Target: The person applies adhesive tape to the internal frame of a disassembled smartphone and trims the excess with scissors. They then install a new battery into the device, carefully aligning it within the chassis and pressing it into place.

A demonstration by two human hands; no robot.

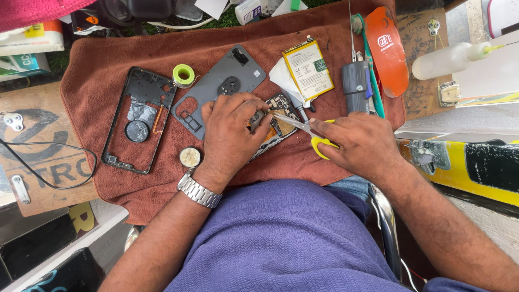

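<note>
Left hand (230, 132): pressed down on opened phone (278, 121), fingers clamped around its edge. Right hand (359, 143): closed around yellow-handled scissors (303, 128), blades pointing at the phone just beside the left fingertips. Back cover (219, 89) touching left knuckles; frame (138, 119) farther left; battery (308, 69) beyond scissors.

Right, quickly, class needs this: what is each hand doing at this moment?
Left hand: closed, pressing down on the opened phone on the brown towel.
Right hand: closed on yellow-handled scissors, blades pointing at the phone.
</note>
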